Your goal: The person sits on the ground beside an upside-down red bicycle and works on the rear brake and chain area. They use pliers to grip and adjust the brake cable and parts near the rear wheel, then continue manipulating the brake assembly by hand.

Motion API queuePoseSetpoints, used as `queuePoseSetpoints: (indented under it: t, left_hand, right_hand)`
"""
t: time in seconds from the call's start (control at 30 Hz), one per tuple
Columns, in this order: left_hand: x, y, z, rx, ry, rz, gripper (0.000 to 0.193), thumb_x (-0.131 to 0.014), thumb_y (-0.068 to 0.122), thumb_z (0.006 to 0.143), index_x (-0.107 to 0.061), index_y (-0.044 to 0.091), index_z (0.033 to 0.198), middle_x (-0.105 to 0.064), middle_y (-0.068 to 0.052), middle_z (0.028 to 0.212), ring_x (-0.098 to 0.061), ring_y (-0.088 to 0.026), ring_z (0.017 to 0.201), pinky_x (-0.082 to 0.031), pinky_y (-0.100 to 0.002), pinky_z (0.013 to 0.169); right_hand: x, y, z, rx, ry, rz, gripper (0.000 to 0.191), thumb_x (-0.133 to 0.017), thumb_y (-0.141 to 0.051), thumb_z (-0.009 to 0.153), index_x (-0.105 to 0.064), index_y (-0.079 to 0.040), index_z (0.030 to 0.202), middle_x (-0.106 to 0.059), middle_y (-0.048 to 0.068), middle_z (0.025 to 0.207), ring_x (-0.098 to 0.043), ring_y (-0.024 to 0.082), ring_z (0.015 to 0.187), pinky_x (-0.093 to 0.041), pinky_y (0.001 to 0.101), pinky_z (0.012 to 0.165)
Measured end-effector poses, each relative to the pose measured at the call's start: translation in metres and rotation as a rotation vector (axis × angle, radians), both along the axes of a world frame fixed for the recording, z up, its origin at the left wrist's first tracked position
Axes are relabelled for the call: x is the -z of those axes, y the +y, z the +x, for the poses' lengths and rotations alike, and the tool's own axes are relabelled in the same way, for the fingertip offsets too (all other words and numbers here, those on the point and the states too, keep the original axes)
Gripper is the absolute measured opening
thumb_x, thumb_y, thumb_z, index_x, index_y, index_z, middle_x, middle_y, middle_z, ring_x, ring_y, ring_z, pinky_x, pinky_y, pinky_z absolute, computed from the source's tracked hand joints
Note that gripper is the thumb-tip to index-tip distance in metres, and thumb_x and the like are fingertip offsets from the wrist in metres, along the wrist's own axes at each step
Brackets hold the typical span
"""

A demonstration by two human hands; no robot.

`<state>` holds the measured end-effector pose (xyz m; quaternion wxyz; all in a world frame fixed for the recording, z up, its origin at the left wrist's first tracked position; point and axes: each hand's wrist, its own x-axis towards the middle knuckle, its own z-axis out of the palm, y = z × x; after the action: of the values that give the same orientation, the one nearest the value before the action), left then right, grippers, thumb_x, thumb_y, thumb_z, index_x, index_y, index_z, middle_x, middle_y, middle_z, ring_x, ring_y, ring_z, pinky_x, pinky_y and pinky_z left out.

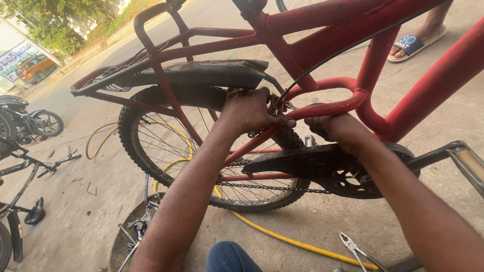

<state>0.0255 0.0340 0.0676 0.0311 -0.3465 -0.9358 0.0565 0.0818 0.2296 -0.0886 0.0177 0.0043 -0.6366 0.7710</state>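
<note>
From the head camera, the left hand (pixel 250 112) is closed around the small metal brake fitting (pixel 276 104) where a thin black cable (pixel 322 60) meets the red steel bicycle frame (pixel 322 108), just above the black spoked rear wheel (pixel 166 146). The right hand (pixel 337 130) grips the frame's red stay tube beside it, over the black chain guard (pixel 302 163). Silver pliers (pixel 355 249) and a yellow hose (pixel 282 236) lie on the concrete ground (pixel 91 216) below.

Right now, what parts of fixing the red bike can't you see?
- Head view: small brake part mostly covered by left hand.
- Right hand fingers curl behind the frame tube, hidden.
- Pliers handles cut off by bottom edge.
- Pedal cut off by right edge.
</note>
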Motion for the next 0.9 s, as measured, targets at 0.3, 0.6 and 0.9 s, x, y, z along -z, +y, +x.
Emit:
queuePoseSetpoints:
  t: [0.3,0.6,0.9]
  left_hand:
    - [-0.001,-0.003,-0.001,-0.001,-0.015,0.031,0.087,-0.07,0.089,0.056,-0.075,0.014,0.1,-0.076,-0.012,0.099,-0.07,-0.031,0.107,-0.04,-0.047,0.111]
    - [0.008,-0.009,-0.008,0.065,0.052,0.107,0.09,-0.06,0.097,0.045,-0.08,0.025,0.095,-0.078,-0.007,0.103,-0.071,-0.026,0.108,-0.033,-0.051,0.115]
    - [0.004,-0.015,-0.004,0.102,-0.035,0.104,0.088,-0.061,0.094,0.042,-0.08,0.023,0.091,-0.081,-0.004,0.09,-0.076,-0.022,0.095,-0.037,-0.051,0.11]
  right_hand:
    - [-0.008,0.001,0.03,-0.063,-0.158,-0.39,0.018,-0.059,-0.018,0.097,-0.063,0.0,0.102,-0.068,0.008,0.077,-0.053,0.01,0.048,-0.039,0.0241,0.042]
    - [0.033,0.035,-0.004,-0.19,-0.14,-0.08,0.028,-0.061,-0.026,0.106,-0.065,0.001,0.104,-0.048,0.002,0.058,-0.037,0.008,0.038,-0.033,0.0267,0.035]
    - [0.054,-0.03,0.025,0.524,0.061,1.179,0.025,-0.067,-0.034,0.106,-0.073,-0.009,0.11,-0.073,0.022,0.085,-0.068,0.043,0.081,-0.052,0.053,0.073]
